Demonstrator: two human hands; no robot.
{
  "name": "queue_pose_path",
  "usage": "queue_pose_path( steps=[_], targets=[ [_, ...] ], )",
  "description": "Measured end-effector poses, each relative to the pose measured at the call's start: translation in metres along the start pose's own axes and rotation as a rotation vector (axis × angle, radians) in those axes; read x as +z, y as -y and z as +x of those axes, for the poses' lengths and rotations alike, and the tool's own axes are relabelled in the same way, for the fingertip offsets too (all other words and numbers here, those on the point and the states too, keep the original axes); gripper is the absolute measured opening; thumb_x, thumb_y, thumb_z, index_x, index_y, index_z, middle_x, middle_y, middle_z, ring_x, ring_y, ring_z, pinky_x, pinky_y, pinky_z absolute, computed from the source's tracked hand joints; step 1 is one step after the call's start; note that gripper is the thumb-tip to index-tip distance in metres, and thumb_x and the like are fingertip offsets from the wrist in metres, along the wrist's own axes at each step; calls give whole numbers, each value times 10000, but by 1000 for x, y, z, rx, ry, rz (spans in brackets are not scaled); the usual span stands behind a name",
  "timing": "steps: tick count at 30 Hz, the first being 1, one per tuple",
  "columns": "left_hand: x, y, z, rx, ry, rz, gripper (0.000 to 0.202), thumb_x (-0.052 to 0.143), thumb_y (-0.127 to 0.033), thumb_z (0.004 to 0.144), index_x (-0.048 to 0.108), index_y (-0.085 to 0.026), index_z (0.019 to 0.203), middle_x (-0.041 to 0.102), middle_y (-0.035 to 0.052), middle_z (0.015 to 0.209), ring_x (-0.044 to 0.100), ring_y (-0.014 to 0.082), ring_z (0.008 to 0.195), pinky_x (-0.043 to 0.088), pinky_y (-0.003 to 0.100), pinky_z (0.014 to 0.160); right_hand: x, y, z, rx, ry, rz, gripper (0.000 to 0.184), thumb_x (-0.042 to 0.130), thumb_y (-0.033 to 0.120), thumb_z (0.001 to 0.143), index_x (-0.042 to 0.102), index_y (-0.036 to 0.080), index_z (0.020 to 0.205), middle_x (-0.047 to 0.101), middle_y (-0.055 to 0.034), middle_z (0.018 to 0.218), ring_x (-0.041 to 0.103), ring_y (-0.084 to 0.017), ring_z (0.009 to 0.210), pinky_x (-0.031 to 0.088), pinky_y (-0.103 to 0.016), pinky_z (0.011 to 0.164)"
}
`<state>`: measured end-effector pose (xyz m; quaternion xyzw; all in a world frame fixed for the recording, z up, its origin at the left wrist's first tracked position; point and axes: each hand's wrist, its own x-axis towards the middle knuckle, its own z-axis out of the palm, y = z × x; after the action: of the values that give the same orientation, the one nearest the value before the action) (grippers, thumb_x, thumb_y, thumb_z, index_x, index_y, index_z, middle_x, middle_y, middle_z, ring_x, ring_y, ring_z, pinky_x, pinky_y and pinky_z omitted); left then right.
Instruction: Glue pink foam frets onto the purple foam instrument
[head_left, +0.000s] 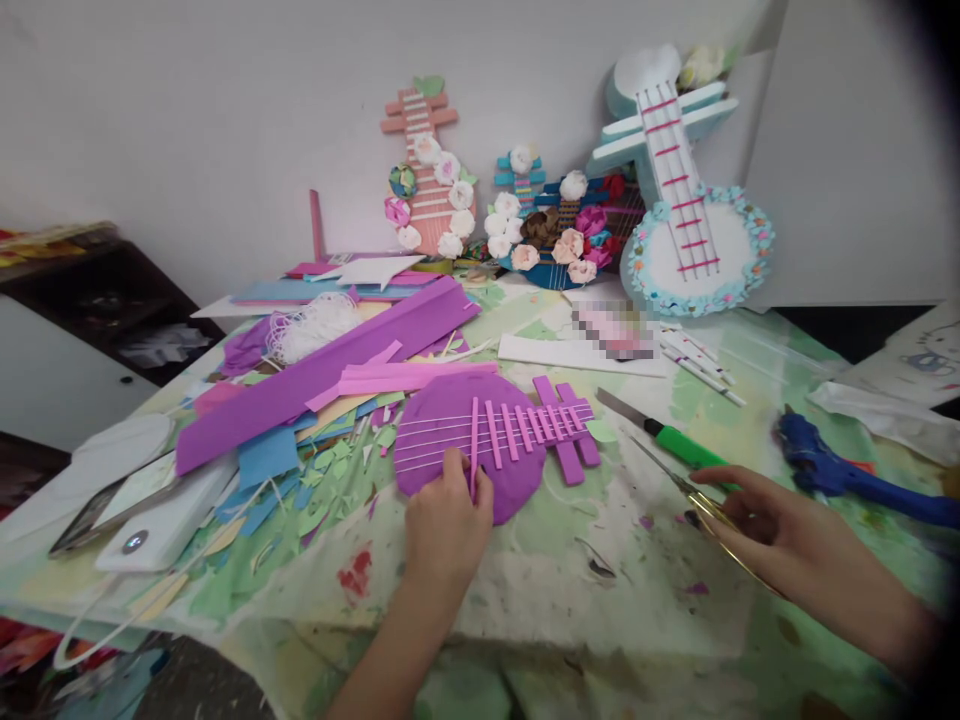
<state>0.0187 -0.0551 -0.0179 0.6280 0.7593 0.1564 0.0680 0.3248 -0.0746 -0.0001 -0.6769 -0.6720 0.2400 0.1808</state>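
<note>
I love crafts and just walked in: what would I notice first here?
Probably the purple foam guitar in the middle of the table, where the left hand pinches a pink strip against it. Against the wall behind stand flower-covered guitars, the big white guitar at the right. The right hand holds gold scissors beside a green knife.

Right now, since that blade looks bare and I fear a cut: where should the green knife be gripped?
Grip the green knife by its green handle, from the near right beside the right hand holding scissors; the bare blade juts out toward the far left.
</note>
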Motion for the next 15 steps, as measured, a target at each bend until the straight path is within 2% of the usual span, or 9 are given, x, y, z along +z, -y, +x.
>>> queue_pose_path(
  steps=[7,15],
  targets=[
    [-3,1,-3,35,-22,-77,52,497,-242,837,510,-191,836,603,-2,599,590,170,548,321,263,549,4,7,-5,-5,13,127,457,552,544,753,553,209,1064,517,20,572,441,-131,442,348,-249,398],
    [-3,-3,1,52,11,-16,140,475,-244,845,542,-186,737,615,18,617,574,164,571,280,269,553,6,21,-9,4,60,182,464,528,567,771,619,198,1037,496,8,577,444,-133,473,364,-244,413]
  ],
)
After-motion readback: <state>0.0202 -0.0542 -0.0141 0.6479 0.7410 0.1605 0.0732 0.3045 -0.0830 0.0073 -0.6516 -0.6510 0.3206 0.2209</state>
